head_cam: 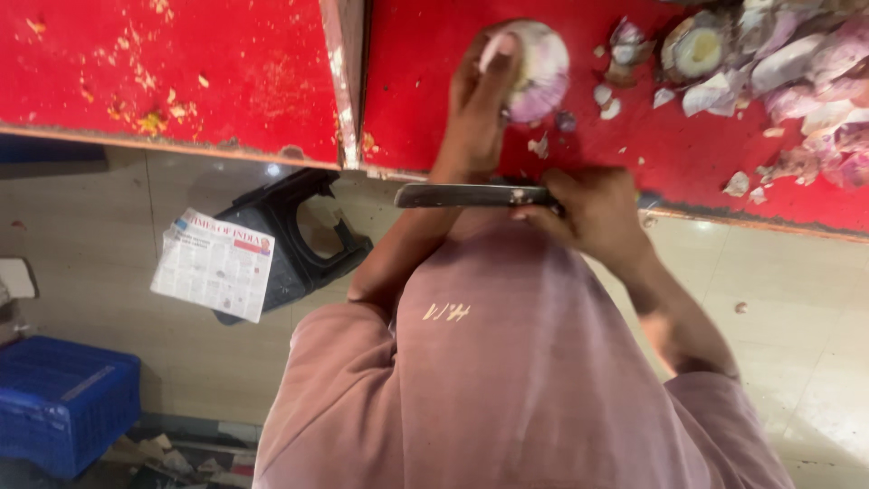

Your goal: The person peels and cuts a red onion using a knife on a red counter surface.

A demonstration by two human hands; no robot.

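My left hand (480, 95) grips a peeled purple-white onion (540, 71) on the red table (434, 54). My right hand (593, 213) holds a knife (466, 196) by its handle at the table's front edge. The blade lies flat and points left, in front of my chest, apart from the onion.
A heap of onion skins and cut ends (797, 81) covers the table's right end. Crumbs dot the second red table (181, 72) on the left. On the tiled floor lie a folded newspaper (213, 264) on a black stool (299, 235) and a blue crate (63, 403).
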